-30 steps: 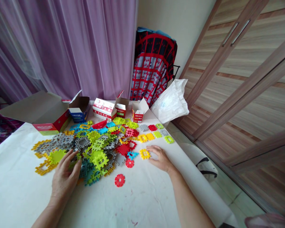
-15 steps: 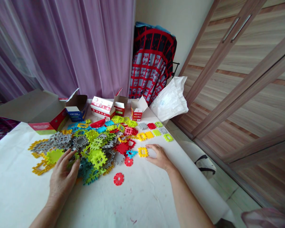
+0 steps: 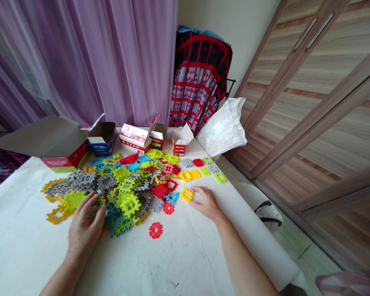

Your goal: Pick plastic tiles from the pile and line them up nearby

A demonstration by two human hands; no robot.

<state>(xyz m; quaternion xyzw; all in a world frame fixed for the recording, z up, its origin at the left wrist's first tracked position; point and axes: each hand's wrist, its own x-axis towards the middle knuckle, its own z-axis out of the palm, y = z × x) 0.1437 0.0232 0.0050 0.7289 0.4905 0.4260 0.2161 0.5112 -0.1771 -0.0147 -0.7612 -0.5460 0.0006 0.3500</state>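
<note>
Plastic interlocking waffle tiles (image 3: 126, 197) are light, stiff and thin; take each by its notched edge, between thumb and fingertip, since flat pieces lie low on the white-covered table (image 3: 27, 242). Near left, the left hand (image 3: 84, 230) rests open, fingers spread against the near edge of the heap, clamping nothing. Near right, the right hand (image 3: 207, 203) lies open, fingertips just beside a yellow tile (image 3: 186, 194) and not closed on it. A red rosette disc (image 3: 156, 230) lies apart, nearer than the heap. Against the earlier frame, the yellow tile sits slightly turned and farther off — a small shift. Opened cardboard boxes (image 3: 180, 142) stand at the far edge.
</note>
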